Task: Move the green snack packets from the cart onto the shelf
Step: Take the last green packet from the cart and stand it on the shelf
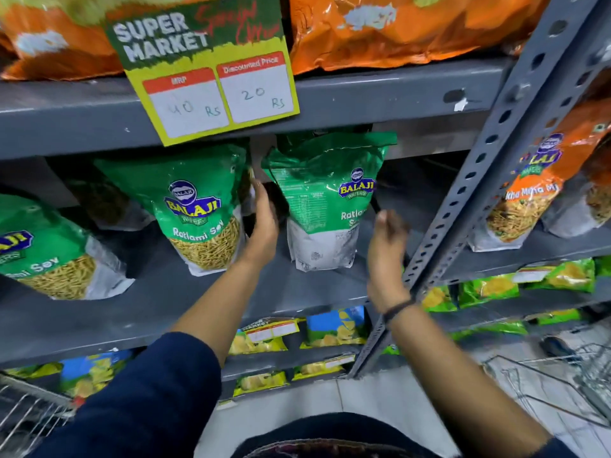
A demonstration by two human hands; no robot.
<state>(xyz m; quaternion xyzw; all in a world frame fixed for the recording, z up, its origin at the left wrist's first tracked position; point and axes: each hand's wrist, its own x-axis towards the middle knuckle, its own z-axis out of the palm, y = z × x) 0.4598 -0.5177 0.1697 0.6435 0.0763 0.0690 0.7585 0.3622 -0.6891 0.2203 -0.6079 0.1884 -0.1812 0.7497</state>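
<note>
Three green Balaji Ratlami Sev packets stand on the grey metal shelf (158,312): one at the far left (43,256), one left of centre (201,209), and one in the middle (325,200) turned partly sideways. My left hand (264,223) is open, fingers pointing up, in the gap between the two right-hand packets and against the middle packet's left edge. To the right of that packet, a little apart from it, is my right hand (386,246), blurred, with fingers loosely curled and nothing in it. Part of a wire cart (568,375) shows at the lower right.
A slotted grey upright post (486,166) runs diagonally just right of my right hand. Orange packets (529,193) fill the neighbouring bay and the shelf above. A yellow-green price sign (211,74) hangs over the shelf edge. Smaller chip packets (334,328) sit on lower shelves. More wire basket (26,414) lies bottom left.
</note>
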